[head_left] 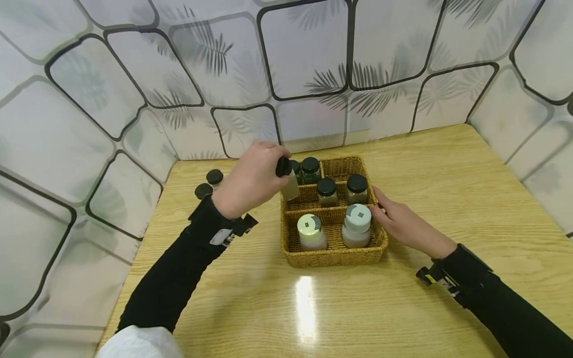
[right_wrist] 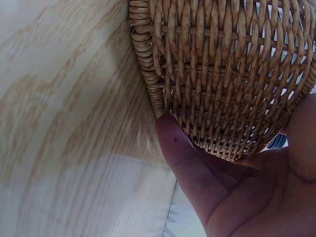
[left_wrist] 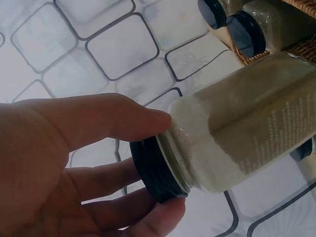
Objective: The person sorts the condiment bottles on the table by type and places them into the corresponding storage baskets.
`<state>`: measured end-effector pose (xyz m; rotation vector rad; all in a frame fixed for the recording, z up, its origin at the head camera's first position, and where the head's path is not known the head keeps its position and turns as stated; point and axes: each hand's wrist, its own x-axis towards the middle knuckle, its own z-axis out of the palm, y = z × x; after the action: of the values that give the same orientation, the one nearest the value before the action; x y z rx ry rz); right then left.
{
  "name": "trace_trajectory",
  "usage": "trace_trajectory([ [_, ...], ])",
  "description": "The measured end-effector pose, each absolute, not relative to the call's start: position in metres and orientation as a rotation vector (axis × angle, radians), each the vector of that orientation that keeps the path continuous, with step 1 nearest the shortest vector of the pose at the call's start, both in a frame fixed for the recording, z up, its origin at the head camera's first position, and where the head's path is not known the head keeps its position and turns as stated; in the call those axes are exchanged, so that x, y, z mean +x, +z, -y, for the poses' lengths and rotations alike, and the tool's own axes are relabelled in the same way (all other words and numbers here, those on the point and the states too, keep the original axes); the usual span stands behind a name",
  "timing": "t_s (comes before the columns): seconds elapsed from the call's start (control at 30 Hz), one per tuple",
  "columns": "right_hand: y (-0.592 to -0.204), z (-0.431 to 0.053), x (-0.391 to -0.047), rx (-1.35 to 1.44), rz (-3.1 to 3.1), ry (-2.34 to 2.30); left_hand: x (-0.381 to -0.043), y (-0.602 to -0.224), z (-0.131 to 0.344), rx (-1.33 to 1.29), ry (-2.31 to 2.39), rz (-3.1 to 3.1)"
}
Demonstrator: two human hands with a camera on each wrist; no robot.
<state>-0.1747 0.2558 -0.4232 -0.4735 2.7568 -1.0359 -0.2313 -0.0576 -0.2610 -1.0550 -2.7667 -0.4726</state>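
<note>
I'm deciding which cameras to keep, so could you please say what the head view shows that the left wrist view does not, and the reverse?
Of the two, only the head view shows the right hand touching the basket and two pale-lidded jars. Only the left wrist view shows the pale print on the held jar. Both show the left hand gripping that jar by its black lid, part of the basket, and the patterned wall.

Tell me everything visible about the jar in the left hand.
The jar looks like clear glass or plastic, with a ribbed black cap on, pale print on its side and greyish-tan contents. It tilts slightly, cap up, over the left side of the wicker basket. The left hand grips it at cap and neck; whether its base touches the basket is unclear.
</note>
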Motion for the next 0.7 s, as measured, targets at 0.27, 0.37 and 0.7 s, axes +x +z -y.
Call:
trace_trajectory([
  [0.27, -0.421, -0.256, -0.173, -0.473, -2.745, -1.047, -0.236, -0.274, 0.052, -1.108, -0.478, 2.789],
  [0.37, -0.421, -0.255, -0.173, -0.472, -2.746, -1.048, -0.237, -0.278, 0.051, -1.136, -0.495, 2.795],
  [0.7, -0.421, -0.255, -0.174, -0.465, -2.748, -1.044, -0.241, -0.294, 0.052, -1.161, -0.482, 2.883],
])
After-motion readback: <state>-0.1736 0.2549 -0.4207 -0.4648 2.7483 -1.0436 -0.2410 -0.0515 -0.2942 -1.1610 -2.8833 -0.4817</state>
